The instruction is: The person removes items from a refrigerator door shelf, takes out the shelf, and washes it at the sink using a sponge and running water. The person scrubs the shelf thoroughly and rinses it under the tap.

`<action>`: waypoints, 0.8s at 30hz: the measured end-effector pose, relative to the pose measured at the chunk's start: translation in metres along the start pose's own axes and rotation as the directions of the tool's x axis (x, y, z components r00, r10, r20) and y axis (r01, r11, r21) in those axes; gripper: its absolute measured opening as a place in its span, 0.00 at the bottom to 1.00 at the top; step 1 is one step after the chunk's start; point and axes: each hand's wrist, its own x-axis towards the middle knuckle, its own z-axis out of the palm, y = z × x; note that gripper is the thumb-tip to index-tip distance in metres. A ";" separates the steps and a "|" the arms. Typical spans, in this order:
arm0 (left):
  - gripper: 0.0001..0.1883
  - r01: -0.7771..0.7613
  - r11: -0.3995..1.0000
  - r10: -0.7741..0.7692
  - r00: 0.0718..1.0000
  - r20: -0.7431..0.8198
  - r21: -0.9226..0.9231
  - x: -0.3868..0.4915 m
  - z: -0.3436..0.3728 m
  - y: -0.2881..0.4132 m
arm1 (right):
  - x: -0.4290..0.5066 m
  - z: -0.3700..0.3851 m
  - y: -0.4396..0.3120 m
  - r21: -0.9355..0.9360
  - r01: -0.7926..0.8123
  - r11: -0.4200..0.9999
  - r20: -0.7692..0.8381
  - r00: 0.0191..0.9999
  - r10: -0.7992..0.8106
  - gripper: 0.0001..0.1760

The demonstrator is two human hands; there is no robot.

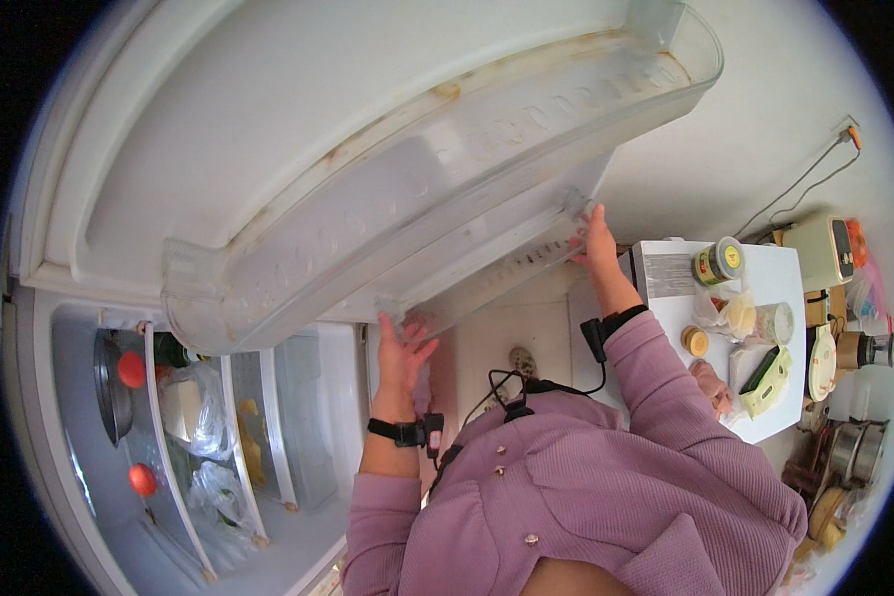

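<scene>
A refrigerator door stands open before me, with a large clear plastic door bin point(432, 186) across its upper part. Brownish stains run along that bin's back edge. Below it is a lower clear door bin point(492, 279). My left hand point(402, 357) is at the lower bin's left end, fingers spread against it. At the right end my right hand point(594, 242) grips the bin, with some fingers seen through or behind the plastic. Whether this bin is seated in the door or loose, I cannot tell.
At left, refrigerator shelves point(186, 462) hold a dark pan point(112, 387), red round items and plastic bags point(194, 406). On the right, a white cabinet top point(670, 298) bears jars point(719, 261), a bag and a wipes pack point(766, 380). A cable hangs on the wall.
</scene>
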 end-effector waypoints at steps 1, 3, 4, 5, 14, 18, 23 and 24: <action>0.43 0.001 1.000 -0.001 1.000 -0.013 0.014 0.001 0.001 -0.001 | 0.003 0.000 0.003 0.000 -0.022 1.000 -0.006 1.000 0.022 0.50; 0.44 0.001 0.998 0.000 1.000 -0.016 0.067 0.004 0.002 -0.006 | 0.008 0.000 0.009 -0.013 -0.060 0.998 -0.005 0.998 0.060 0.50; 0.46 -0.004 0.994 0.005 1.000 -0.011 0.106 0.007 0.003 -0.009 | 0.010 0.000 0.012 -0.019 -0.046 0.999 -0.015 0.999 0.046 0.50; 0.47 0.000 0.989 0.005 0.999 -0.036 0.148 0.009 0.002 -0.012 | 0.012 -0.001 0.015 -0.027 -0.034 0.999 -0.016 0.999 0.034 0.50; 0.48 0.008 0.974 -0.002 1.000 -0.028 0.224 0.019 -0.003 -0.016 | 0.013 0.007 0.008 0.025 -0.099 0.995 -0.010 0.995 0.099 0.52; 0.47 0.004 0.998 -0.008 0.998 0.069 0.065 0.006 -0.005 -0.008 | -0.008 0.007 0.000 0.065 -0.061 0.996 0.041 0.997 0.058 0.53; 0.40 0.150 0.946 -0.138 0.989 0.061 -0.287 -0.008 -0.022 -0.002 | -0.022 0.002 0.000 0.278 -0.092 0.956 0.076 0.994 0.074 0.55; 0.37 0.141 0.962 -0.117 0.987 0.114 -0.234 -0.008 -0.022 -0.002 | -0.022 0.001 0.002 0.296 -0.083 0.952 0.077 0.995 0.063 0.55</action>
